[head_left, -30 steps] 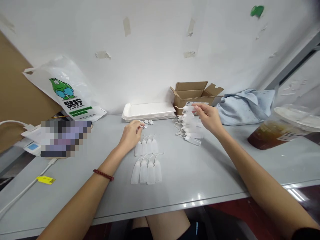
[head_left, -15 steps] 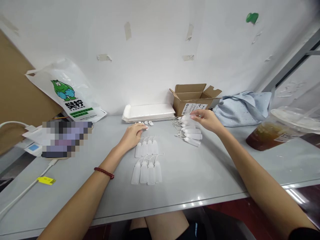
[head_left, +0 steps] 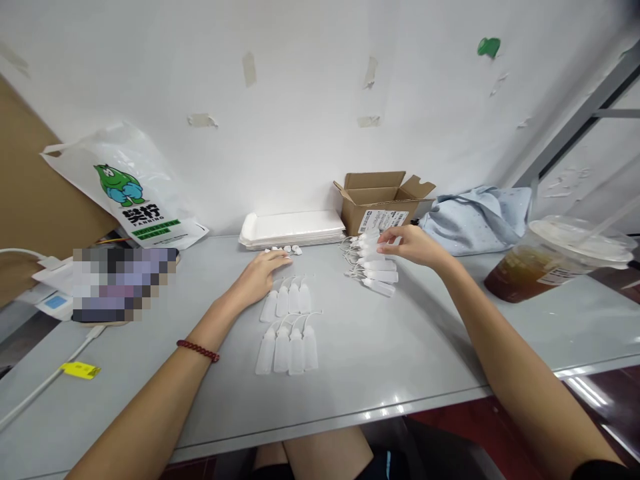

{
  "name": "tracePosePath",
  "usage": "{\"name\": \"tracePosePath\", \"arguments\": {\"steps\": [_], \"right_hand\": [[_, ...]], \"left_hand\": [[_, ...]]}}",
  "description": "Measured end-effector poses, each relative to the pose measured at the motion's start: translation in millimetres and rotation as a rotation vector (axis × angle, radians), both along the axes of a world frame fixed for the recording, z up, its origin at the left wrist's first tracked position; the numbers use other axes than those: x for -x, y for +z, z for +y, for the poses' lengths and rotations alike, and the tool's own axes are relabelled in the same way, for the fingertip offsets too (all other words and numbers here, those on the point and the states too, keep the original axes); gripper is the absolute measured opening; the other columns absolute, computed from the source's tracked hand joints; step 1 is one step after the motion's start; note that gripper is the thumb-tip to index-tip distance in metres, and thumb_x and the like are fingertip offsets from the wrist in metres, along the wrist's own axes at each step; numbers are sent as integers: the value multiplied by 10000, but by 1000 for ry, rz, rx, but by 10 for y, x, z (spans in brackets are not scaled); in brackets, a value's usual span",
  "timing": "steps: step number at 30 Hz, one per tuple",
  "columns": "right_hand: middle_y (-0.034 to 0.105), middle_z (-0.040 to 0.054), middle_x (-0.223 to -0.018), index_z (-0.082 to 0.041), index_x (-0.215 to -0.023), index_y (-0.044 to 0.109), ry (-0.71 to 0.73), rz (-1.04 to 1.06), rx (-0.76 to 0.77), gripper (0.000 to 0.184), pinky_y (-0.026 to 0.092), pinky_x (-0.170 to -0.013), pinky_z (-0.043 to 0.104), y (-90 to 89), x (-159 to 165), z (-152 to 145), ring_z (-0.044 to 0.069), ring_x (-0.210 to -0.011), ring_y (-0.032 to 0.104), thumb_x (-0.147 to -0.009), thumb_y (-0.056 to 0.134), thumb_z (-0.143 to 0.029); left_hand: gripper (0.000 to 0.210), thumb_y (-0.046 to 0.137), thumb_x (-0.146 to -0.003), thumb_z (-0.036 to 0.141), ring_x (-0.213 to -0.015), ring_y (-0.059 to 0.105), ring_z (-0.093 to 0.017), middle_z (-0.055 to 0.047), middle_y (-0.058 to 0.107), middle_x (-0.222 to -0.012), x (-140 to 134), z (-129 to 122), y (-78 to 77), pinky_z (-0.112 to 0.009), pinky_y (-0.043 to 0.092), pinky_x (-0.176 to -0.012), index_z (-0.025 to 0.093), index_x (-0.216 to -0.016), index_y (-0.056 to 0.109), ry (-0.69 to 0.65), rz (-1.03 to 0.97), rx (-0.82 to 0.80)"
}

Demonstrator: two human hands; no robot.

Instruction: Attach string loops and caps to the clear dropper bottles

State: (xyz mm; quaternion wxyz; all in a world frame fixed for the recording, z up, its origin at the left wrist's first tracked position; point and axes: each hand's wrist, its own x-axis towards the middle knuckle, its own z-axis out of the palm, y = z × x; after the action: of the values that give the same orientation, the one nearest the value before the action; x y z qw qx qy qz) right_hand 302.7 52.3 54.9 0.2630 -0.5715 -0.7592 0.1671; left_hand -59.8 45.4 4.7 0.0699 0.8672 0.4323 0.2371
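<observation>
My left hand [head_left: 256, 277] rests low over the table with its fingers stretched out beside several small white caps [head_left: 297, 251], partly covering them. Near it lie two rows of translucent squeeze bottles with thin curved tips: a far row [head_left: 305, 298] and a near row [head_left: 296, 353]. My right hand [head_left: 410, 245] is at a loose pile of similar bottles [head_left: 381, 275], thumb and fingers closed round the end of one squeeze bottle [head_left: 371, 245] near the top of the pile. The fingers hide part of that bottle.
Behind the pile stands an open cardboard box [head_left: 379, 200], beside a stack of white trays [head_left: 295, 227]. A blue cloth [head_left: 475, 220] and a drink cup [head_left: 525, 267] are on the right. At left are a plastic bag [head_left: 130, 193], a blurred device [head_left: 125, 283] and a cable [head_left: 43, 387].
The view has shifted slightly, so everything sits a little further left. My right hand has lowered a little at the bottle pile. My left hand stays by the caps, its fingers drawn slightly back.
</observation>
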Motion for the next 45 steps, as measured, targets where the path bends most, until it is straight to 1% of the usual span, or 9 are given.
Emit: {"name": "tracePosePath", "arguments": {"steps": [5, 11, 14, 19, 23, 28, 35, 38, 45], "right_hand": [[680, 56, -752, -172, -720, 671, -36, -19, -73, 289, 411, -651, 315, 9, 18, -17, 201, -730, 591, -754, 626, -455], [688, 85, -783, -179, -698, 642, -87, -20, -299, 251, 430, -689, 339, 64, 225, -98, 224, -755, 606, -810, 575, -393], [685, 89, -807, -178, -795, 656, 43, -36, -345, 221, 435, -694, 332, 26, 489, -226, 216, -763, 604, -862, 517, -337], [671, 76, -760, -159, -980, 657, 438, -173, -225, 208, 414, -698, 323, -112, 988, -556, 193, -699, 592, -907, 489, -258], [658, 88, -859, -150, -1128, 623, 577, -225, -190, 275, 406, -748, 331, -158, 1188, -735, 183, -742, 589, -955, 438, -257], [645, 85, -923, -186, -1153, 627, 645, -284, -105, 293, 410, -785, 341, -191, 1241, -751, 174, -772, 594, -969, 435, -306], [655, 81, -906, -196, -1136, 642, 603, -279, -27, 321, 409, -758, 326, -243, 1257, -686, 167, -739, 591, -970, 428, -369], [642, 73, -863, -195, -1089, 652, 565, -262, -21, 308, 400, -684, 280, -286, 1231, -649, 157, -709, 574, -968, 429, -369], [600, 67, -787, -153, -1051, 638, 506, -226, -238, 253, 398, -700, 290, -395, 1198, -599, 161, -682, 538, -943, 489, -326]], "left_hand": [[522, 323, -734, 16, -1154, 569, -221, -71, 657, -1218, -27, -17, 38, -431, 402, -1015, 185, -1082, 674, -23, -1, 22], [381, 373, -846, 155, -1078, 594, -243, -76, 675, -1176, -39, -46, 32, -420, 438, -965, 189, -1068, 681, 29, -31, -2], [352, 389, -851, 169, -1043, 595, -246, -68, 695, -1116, -28, -33, -7, -426, 445, -956, 193, -1028, 693, 73, -7, -41], [314, 419, -839, 170, -964, 592, -253, -75, 705, -1061, -26, -45, 4, -422, 474, -884, 190, -994, 691, 158, -39, -72], [263, 475, -814, 185, -963, 599, -253, -83, 708, -1030, -83, -117, 90, -400, 473, -888, 169, -979, 680, 264, -147, -108], [239, 472, -808, 184, -854, 633, -214, -89, 709, -990, -221, -252, 192, -333, 501, -783, 148, -950, 660, 270, -275, -90], [242, 567, -783, 284, -781, 638, -171, -78, 707, -946, -363, -404, 273, -280, 500, -714, 143, -965, 641, 298, -519, 136], [285, 589, -783, 370, -761, 630, -173, -86, 705, -894, -385, -427, 259, -283, 499, -672, 134, -932, 645, 248, -658, 301], [296, 597, -794, 418, -518, 506, -96, -19, 645, -664, -432, -461, 279, -238, 437, -522, 128, -822, 649, 135, -758, 550]]}}
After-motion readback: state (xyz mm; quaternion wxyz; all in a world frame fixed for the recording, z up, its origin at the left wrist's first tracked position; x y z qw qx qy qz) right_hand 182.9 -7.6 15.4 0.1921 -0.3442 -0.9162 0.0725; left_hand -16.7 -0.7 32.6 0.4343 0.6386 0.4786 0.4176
